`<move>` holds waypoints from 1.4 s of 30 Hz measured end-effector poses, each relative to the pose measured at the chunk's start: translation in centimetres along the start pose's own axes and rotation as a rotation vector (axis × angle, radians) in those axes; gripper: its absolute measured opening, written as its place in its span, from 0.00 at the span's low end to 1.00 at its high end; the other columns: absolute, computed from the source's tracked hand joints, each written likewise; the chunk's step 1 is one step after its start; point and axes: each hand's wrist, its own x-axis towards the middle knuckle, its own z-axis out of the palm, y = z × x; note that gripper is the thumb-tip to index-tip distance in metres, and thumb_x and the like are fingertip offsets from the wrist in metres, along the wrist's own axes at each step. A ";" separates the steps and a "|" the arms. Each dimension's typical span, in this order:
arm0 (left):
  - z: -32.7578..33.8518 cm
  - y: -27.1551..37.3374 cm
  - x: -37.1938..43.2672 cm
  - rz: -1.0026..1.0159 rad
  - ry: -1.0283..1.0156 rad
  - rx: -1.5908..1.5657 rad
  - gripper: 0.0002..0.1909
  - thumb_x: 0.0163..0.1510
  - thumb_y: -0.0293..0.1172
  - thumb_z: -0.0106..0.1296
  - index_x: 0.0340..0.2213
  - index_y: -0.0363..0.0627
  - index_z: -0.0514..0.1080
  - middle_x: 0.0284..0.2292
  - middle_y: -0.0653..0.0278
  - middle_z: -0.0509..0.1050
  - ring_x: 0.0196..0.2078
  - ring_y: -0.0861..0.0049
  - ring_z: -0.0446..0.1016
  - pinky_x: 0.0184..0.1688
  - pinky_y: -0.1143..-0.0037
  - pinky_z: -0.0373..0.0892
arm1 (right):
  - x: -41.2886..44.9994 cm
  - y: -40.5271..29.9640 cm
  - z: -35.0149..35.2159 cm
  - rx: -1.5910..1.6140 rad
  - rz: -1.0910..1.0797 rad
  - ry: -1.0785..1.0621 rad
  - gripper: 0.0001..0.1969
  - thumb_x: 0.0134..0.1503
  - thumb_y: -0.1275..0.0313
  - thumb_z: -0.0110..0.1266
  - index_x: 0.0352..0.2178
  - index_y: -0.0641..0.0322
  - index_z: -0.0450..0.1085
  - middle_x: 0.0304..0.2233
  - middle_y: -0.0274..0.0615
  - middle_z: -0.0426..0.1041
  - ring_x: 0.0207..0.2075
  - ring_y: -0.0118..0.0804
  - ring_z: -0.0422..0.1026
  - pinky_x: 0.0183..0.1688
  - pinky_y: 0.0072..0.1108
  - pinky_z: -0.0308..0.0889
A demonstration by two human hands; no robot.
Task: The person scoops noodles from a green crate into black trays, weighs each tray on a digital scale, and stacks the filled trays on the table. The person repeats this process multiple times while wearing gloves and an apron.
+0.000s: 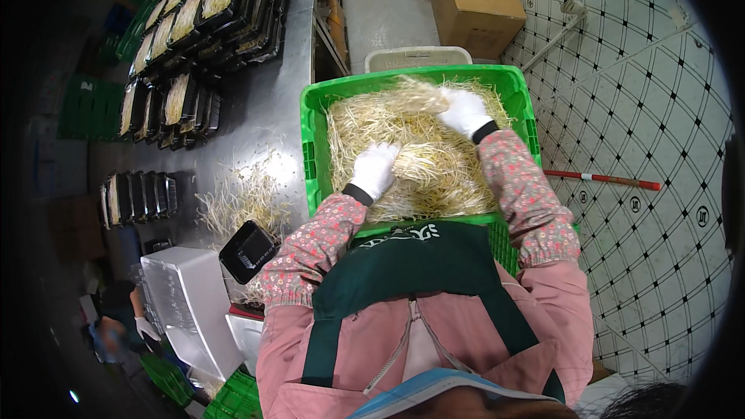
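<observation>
A green plastic crate full of bean sprouts stands in front of me. My left hand, in a white glove, closes on a bunch of sprouts at the left middle of the heap. Farther back on the right, my gloved right hand grips another bunch, which is blurred and seems raised over the pile. The fingertips of both hands are partly hidden by sprouts.
On the steel table at left are stacked black trays of sprouts, loose sprouts, a black plastic tray and a white box. A cardboard box stands behind the crate. Another person is at lower left.
</observation>
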 end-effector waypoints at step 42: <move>7.0 -20.1 -44.0 -1.872 1.442 -0.751 0.37 0.42 0.44 0.68 0.48 0.31 0.68 0.43 0.55 0.74 0.42 0.67 0.73 0.46 0.70 0.69 | -1.5 -6.3 5.6 -0.032 -0.348 -0.194 0.45 0.36 0.62 0.66 0.57 0.62 0.58 0.42 0.55 0.73 0.44 0.49 0.73 0.47 0.32 0.69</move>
